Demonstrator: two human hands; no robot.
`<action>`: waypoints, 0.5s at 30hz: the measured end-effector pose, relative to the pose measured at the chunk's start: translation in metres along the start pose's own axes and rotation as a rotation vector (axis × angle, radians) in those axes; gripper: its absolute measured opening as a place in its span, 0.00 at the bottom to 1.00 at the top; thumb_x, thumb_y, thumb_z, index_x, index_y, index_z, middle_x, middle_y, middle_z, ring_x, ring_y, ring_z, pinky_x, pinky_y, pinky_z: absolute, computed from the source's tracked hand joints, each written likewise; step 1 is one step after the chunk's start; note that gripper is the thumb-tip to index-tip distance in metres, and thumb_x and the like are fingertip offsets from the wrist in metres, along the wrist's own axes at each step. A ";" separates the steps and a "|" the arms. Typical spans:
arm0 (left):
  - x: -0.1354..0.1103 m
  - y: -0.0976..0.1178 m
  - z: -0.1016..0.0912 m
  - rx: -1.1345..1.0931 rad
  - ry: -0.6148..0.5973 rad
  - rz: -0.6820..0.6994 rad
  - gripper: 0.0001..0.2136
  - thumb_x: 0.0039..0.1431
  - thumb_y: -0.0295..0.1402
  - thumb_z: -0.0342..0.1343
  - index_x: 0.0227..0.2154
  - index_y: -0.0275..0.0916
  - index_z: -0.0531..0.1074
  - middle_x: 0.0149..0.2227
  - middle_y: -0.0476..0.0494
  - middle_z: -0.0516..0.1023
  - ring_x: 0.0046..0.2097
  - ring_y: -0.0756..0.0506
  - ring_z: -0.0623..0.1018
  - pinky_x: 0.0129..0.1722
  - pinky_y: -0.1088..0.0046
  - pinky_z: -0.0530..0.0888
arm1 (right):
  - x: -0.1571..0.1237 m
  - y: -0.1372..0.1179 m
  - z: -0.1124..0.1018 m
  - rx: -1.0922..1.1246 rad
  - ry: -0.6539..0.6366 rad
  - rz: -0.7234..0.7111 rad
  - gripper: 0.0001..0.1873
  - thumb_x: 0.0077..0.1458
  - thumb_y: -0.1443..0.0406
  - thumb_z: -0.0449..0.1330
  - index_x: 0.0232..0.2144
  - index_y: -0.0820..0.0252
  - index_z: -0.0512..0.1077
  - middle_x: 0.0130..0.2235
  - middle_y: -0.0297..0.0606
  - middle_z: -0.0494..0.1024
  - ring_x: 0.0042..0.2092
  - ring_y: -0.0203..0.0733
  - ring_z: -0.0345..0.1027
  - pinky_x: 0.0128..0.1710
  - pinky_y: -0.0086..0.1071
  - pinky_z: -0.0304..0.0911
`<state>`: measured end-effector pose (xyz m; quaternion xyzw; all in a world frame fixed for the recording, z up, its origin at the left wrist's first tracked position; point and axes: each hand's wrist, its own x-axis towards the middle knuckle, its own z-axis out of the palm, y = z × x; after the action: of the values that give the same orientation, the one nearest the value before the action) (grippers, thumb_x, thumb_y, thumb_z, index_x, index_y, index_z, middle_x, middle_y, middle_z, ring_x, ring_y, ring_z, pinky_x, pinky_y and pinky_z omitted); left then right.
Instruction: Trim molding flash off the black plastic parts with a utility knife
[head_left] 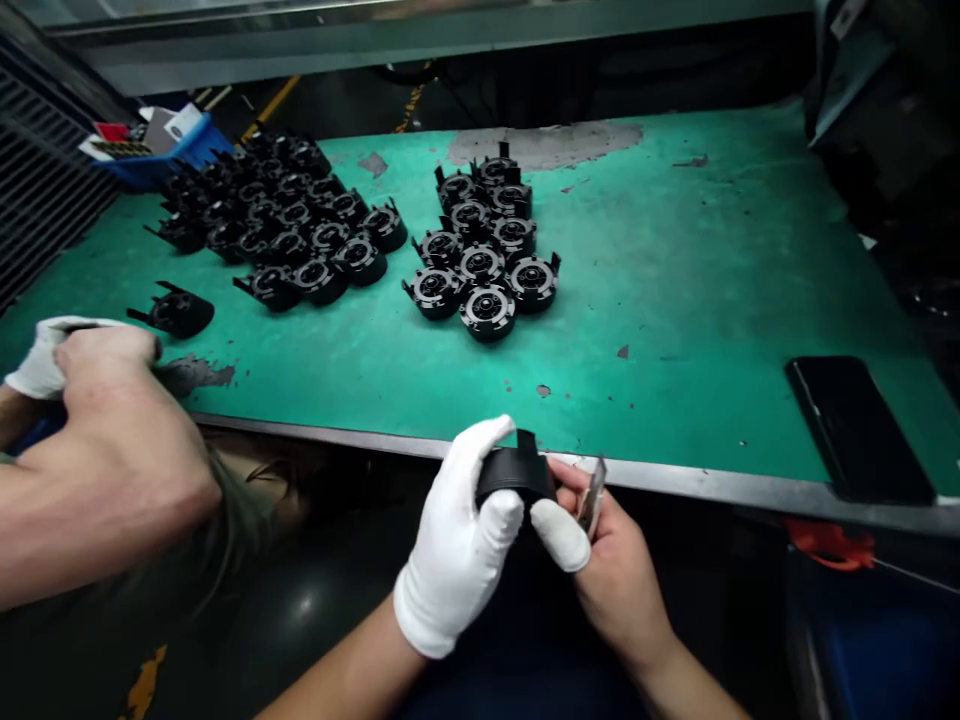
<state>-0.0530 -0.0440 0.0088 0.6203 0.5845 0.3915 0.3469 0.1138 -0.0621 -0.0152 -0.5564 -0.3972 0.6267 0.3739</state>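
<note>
My left hand [454, 540], in a white glove, is closed around a round black plastic part [514, 475] with an upright tab on its rim. It is held just in front of the table's near edge. My right hand [615, 570] is bare except for a white cover on the thumb. Its fingers are closed on a small knife [594, 495] with a thin metal blade, tip up. The right thumb and fingertips come up against the part's right side; whether the blade touches it is hidden.
On the green table [675, 300] stand a middle cluster of black round parts [487, 310] and a larger left cluster [289, 245]. One part [180, 310] lies apart, near a co-worker's arm [112, 450]. A phone [859, 425] lies right; a blue bin [172, 150] stands back left.
</note>
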 end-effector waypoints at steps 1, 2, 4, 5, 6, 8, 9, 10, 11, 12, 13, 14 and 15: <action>-0.003 -0.004 0.007 0.018 0.044 0.020 0.26 0.67 0.54 0.48 0.58 0.43 0.69 0.59 0.36 0.74 0.60 0.37 0.75 0.62 0.53 0.73 | -0.005 0.004 -0.001 0.034 -0.012 0.047 0.30 0.58 0.51 0.66 0.58 0.56 0.71 0.31 0.30 0.66 0.32 0.36 0.63 0.36 0.31 0.67; -0.003 -0.008 0.014 0.062 0.073 0.048 0.21 0.67 0.51 0.51 0.54 0.43 0.72 0.54 0.37 0.77 0.56 0.38 0.77 0.61 0.53 0.73 | -0.009 0.008 -0.005 0.056 -0.025 0.075 0.31 0.58 0.50 0.66 0.59 0.57 0.70 0.33 0.31 0.68 0.33 0.37 0.64 0.37 0.32 0.67; 0.001 -0.019 0.025 0.203 0.079 0.124 0.12 0.67 0.43 0.56 0.47 0.44 0.75 0.46 0.42 0.79 0.51 0.41 0.78 0.63 0.50 0.69 | -0.015 0.018 -0.017 0.081 -0.019 0.095 0.31 0.60 0.49 0.63 0.60 0.56 0.69 0.37 0.35 0.72 0.35 0.39 0.67 0.39 0.33 0.67; 0.005 -0.024 0.030 0.270 0.077 0.156 0.09 0.66 0.40 0.57 0.45 0.44 0.75 0.44 0.44 0.79 0.49 0.42 0.79 0.65 0.48 0.66 | -0.016 0.024 -0.024 0.084 -0.006 0.104 0.29 0.62 0.49 0.60 0.60 0.56 0.70 0.38 0.37 0.73 0.36 0.40 0.68 0.40 0.34 0.68; 0.008 -0.029 0.033 0.319 0.084 0.176 0.08 0.65 0.38 0.58 0.44 0.43 0.74 0.43 0.45 0.79 0.47 0.43 0.79 0.66 0.46 0.64 | -0.017 0.029 -0.031 0.079 0.003 0.117 0.28 0.65 0.48 0.57 0.60 0.56 0.71 0.39 0.38 0.75 0.38 0.41 0.69 0.42 0.36 0.68; 0.013 -0.035 0.036 0.360 0.112 0.187 0.08 0.64 0.36 0.58 0.43 0.42 0.72 0.42 0.46 0.78 0.46 0.44 0.79 0.66 0.45 0.64 | -0.013 0.038 -0.041 0.049 -0.019 0.138 0.26 0.67 0.48 0.52 0.57 0.56 0.75 0.41 0.42 0.78 0.42 0.46 0.72 0.47 0.40 0.68; 0.014 -0.037 0.036 0.367 0.121 0.183 0.08 0.64 0.36 0.58 0.44 0.42 0.71 0.42 0.46 0.78 0.46 0.44 0.79 0.66 0.46 0.65 | -0.010 0.040 -0.044 0.032 -0.052 0.133 0.26 0.67 0.49 0.52 0.55 0.55 0.77 0.43 0.43 0.79 0.45 0.48 0.72 0.50 0.42 0.67; 0.014 -0.038 0.036 0.373 0.128 0.179 0.08 0.64 0.36 0.58 0.44 0.42 0.71 0.42 0.46 0.78 0.46 0.44 0.79 0.65 0.46 0.66 | -0.005 0.042 -0.045 0.015 -0.096 0.113 0.24 0.67 0.49 0.53 0.53 0.55 0.78 0.45 0.44 0.80 0.48 0.49 0.72 0.52 0.42 0.65; 0.014 -0.038 0.036 0.380 0.128 0.174 0.08 0.64 0.36 0.58 0.44 0.42 0.71 0.42 0.46 0.78 0.46 0.44 0.79 0.65 0.46 0.66 | 0.000 0.043 -0.045 -0.002 -0.134 0.088 0.23 0.67 0.50 0.54 0.52 0.55 0.79 0.46 0.44 0.80 0.50 0.50 0.72 0.53 0.42 0.64; 0.013 -0.038 0.036 0.384 0.123 0.169 0.08 0.64 0.36 0.57 0.43 0.42 0.71 0.42 0.46 0.78 0.46 0.44 0.79 0.66 0.46 0.66 | 0.005 0.043 -0.044 -0.020 -0.162 0.067 0.23 0.67 0.50 0.53 0.49 0.55 0.80 0.45 0.43 0.80 0.49 0.50 0.72 0.51 0.41 0.65; 0.012 -0.038 0.036 0.383 0.123 0.160 0.07 0.64 0.36 0.57 0.43 0.42 0.71 0.43 0.46 0.78 0.46 0.44 0.79 0.66 0.46 0.66 | 0.010 0.043 -0.042 -0.041 -0.178 0.056 0.22 0.67 0.50 0.53 0.47 0.56 0.80 0.41 0.41 0.80 0.45 0.48 0.73 0.47 0.39 0.66; 0.011 -0.038 0.036 0.377 0.127 0.149 0.07 0.63 0.35 0.57 0.43 0.42 0.71 0.43 0.46 0.78 0.46 0.44 0.79 0.66 0.46 0.66 | 0.015 0.042 -0.040 -0.063 -0.185 0.055 0.23 0.68 0.50 0.52 0.43 0.57 0.81 0.36 0.39 0.79 0.40 0.46 0.72 0.42 0.37 0.66; 0.010 -0.038 0.037 0.370 0.130 0.136 0.07 0.63 0.35 0.57 0.43 0.42 0.71 0.43 0.46 0.78 0.46 0.44 0.79 0.66 0.45 0.66 | 0.018 0.042 -0.038 -0.084 -0.185 0.058 0.23 0.68 0.50 0.52 0.38 0.58 0.80 0.31 0.37 0.77 0.35 0.43 0.69 0.37 0.35 0.64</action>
<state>-0.0374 -0.0298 -0.0403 0.6849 0.6243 0.3394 0.1612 0.1487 -0.0594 -0.0634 -0.5229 -0.4394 0.6688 0.2938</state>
